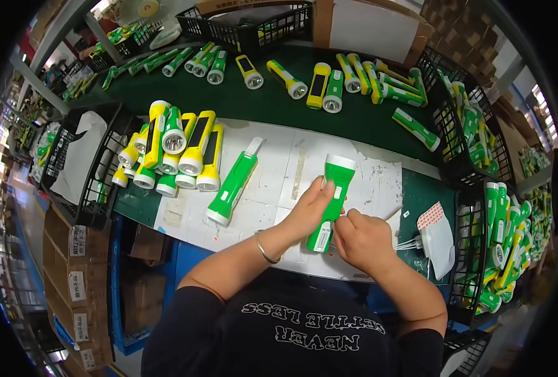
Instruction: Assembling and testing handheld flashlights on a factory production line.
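A green flashlight (340,173) with a white head is tilted over the middle of the white work surface. My left hand (310,212) is wrapped round its body, with the thumb near the white slide switch. Against the lower side of that flashlight my right hand (365,240) is closed, its fingers curled; what they pinch, if anything, is hidden. Left of my hands lies another green flashlight (233,187), a pale piece sticking out of its narrow end. A stack of green and yellow flashlights (184,151) stands farther left.
Loose flashlights (285,80) lie along the green back of the table. Black crates (458,119) of flashlights stand on the right, and a black crate with white sheeting (81,160) on the left. A white sheet with red dots (438,242) and thin white strips lie right of my hands.
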The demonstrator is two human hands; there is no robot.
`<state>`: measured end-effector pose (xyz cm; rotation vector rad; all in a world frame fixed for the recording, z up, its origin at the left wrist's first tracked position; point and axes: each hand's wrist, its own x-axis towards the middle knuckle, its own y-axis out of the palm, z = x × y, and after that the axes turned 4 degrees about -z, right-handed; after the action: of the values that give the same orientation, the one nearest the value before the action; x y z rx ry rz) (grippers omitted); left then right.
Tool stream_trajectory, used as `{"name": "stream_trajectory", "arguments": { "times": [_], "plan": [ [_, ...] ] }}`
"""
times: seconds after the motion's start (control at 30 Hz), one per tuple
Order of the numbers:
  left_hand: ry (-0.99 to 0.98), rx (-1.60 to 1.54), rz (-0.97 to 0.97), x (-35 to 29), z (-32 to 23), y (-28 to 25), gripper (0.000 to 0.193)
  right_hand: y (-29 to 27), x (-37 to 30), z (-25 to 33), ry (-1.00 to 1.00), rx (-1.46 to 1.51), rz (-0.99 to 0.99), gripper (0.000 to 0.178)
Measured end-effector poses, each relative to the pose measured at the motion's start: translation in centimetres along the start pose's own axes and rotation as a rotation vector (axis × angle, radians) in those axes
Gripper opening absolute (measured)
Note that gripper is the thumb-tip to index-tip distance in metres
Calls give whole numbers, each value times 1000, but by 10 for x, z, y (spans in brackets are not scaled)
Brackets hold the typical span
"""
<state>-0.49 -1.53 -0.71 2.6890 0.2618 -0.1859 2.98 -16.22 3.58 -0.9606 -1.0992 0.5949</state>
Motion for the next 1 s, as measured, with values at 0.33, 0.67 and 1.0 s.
{"name": "stream_trajectory", "arguments": {
  "times": [0.33,0.67,1.0],
  "plan": [
    [-39,-228,-107,6,-10,-21,55,9,-21,21,-59,307,-41,29],
    [-92,64,24,-13,-9,-16,32,21,-5,-42,711,965,-122,33],
    [304,1443,183,-32,-58,-43,40,-31,8,-59,602,896,323,61]
  ]
}}
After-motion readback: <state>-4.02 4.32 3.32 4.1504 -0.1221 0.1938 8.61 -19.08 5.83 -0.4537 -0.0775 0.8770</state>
